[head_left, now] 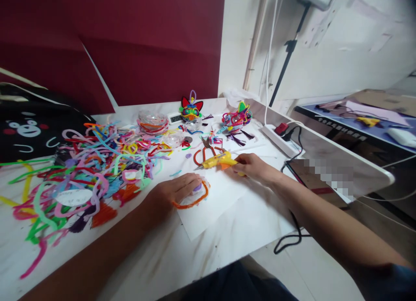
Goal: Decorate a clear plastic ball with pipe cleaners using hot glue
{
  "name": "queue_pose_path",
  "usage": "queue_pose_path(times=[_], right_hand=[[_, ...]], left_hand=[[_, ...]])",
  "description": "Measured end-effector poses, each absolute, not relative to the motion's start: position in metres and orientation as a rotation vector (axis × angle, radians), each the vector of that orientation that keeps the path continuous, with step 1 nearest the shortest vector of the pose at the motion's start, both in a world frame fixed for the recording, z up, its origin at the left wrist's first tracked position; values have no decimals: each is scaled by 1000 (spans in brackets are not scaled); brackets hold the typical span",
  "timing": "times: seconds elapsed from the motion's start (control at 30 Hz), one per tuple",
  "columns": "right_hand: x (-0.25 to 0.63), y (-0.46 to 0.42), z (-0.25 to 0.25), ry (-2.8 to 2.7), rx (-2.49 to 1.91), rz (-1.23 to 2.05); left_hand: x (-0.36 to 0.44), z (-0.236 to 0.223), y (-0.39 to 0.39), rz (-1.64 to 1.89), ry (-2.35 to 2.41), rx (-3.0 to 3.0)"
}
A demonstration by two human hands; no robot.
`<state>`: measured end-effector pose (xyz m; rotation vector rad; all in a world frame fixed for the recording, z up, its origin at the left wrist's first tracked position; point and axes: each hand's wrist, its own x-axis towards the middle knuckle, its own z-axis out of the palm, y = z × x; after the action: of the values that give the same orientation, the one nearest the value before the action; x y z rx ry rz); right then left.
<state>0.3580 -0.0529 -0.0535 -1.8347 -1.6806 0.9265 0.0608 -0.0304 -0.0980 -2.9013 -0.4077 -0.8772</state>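
My left hand (177,189) rests over a clear plastic round piece, its fingers curved over the far side and holding it on the white paper (208,214). An orange pipe cleaner (193,204) runs along the near edge of the piece, and a purple spot (197,187) shows beside my fingertips. My right hand (248,165) is closed around the handle of a yellow hot glue gun (216,160), whose nozzle points left, above and beyond the piece. Just behind the glue gun lie orange-handled pliers (208,150).
A tangled heap of pipe cleaners (107,162) covers the left of the table. Behind stand stacked clear rings (152,122), a red-eared pipe-cleaner ornament (191,110) and a pink one (236,118). A power strip (282,140) and black cable (294,240) are at right.
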Motion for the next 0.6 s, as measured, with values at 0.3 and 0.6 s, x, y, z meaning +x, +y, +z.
queue_pose_path(times=[0.3, 0.6], right_hand=[[364, -107, -35, -1097, -1322, 1150], [362, -133, -34, -1152, -1381, 1182]], left_hand=[[63, -97, -33, -933, -476, -2964], [66, -94, -38, -959, -540, -3024]])
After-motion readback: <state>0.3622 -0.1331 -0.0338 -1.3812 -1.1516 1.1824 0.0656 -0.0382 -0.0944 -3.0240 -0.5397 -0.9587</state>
